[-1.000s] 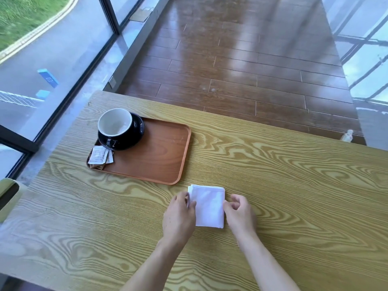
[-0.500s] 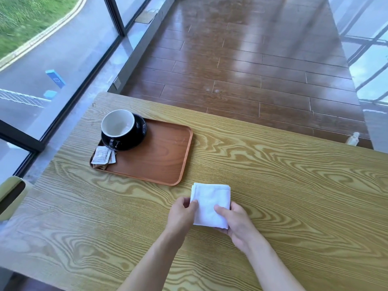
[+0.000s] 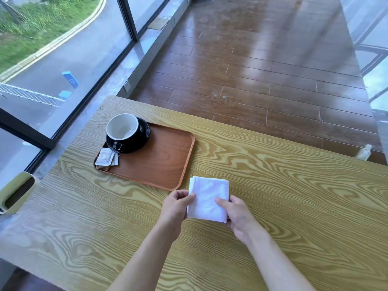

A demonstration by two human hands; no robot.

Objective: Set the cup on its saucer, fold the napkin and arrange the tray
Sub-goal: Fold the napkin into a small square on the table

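Observation:
A folded white napkin (image 3: 207, 199) is held just above the wooden table, right of the tray's near corner. My left hand (image 3: 175, 208) pinches its left edge and my right hand (image 3: 236, 215) grips its right edge with the thumb on top. The brown wooden tray (image 3: 165, 158) lies at the left. At its far left corner a black cup with a white inside (image 3: 122, 131) stands on a black saucer (image 3: 144, 131). Small paper sachets (image 3: 106, 157) lie on the tray in front of the cup.
The yellow wood-grain table (image 3: 273, 185) stretches to the right. A pale green seat back (image 3: 16, 192) stands at the table's left edge beside the window. A small white bottle (image 3: 364, 152) shows past the far right edge. Brown floorboards lie beyond.
The napkin has come off the table into both hands. My right hand went from resting beside it to gripping its right edge with the thumb on top. The view shifted slightly.

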